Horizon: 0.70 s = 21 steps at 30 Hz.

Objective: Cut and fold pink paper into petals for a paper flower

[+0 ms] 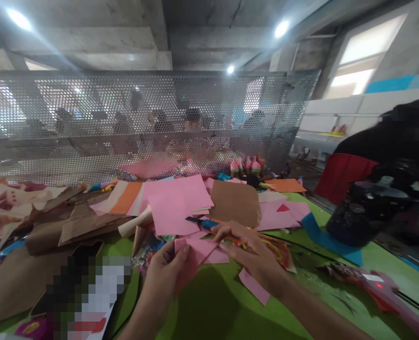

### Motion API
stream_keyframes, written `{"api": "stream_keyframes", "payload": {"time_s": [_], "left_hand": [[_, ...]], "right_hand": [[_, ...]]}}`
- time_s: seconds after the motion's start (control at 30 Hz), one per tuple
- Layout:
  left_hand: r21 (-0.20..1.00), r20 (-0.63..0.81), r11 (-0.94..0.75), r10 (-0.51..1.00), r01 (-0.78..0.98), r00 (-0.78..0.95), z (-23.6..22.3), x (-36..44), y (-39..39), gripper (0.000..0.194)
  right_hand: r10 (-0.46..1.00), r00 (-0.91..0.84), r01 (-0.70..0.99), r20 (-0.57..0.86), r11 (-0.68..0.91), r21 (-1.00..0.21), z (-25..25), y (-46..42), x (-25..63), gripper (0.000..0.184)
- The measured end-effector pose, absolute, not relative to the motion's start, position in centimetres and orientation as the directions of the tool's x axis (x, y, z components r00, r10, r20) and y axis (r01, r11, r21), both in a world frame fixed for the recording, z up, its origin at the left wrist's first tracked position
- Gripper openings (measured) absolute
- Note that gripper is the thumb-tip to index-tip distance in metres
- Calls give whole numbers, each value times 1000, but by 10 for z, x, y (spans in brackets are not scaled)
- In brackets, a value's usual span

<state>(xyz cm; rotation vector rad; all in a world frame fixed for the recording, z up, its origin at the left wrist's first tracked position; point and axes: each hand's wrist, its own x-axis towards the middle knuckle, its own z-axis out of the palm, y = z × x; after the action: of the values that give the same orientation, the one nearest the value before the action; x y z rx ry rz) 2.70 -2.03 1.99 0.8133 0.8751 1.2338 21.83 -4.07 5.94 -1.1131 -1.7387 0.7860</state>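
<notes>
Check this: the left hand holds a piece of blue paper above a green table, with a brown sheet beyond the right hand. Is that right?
Not blue: the head view shows the left hand holding pink paper above the green table, with the brown sheet beyond the right hand.

Held paper (194, 255) above table (209, 307), glue gun (375, 282) right.

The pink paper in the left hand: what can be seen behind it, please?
Behind the pink paper, another pink piece shows past its right edge, with the green table below. Whatever the paper covers cannot be seen.
</notes>
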Motion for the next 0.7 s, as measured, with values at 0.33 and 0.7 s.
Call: {"api": "stream_keyframes", "payload": {"time_s": [0.33, 0.7], "left_hand": [[963, 65, -24, 987, -267, 146, 8, 31, -17, 29], [945, -49, 92, 989, -313, 142, 13, 30, -21, 37]], "right_hand": [[982, -147, 309, 115, 156, -938, 46, -30, 213, 27], [979, -123, 440, 164, 201, -875, 56, -32, 214, 10]]}}
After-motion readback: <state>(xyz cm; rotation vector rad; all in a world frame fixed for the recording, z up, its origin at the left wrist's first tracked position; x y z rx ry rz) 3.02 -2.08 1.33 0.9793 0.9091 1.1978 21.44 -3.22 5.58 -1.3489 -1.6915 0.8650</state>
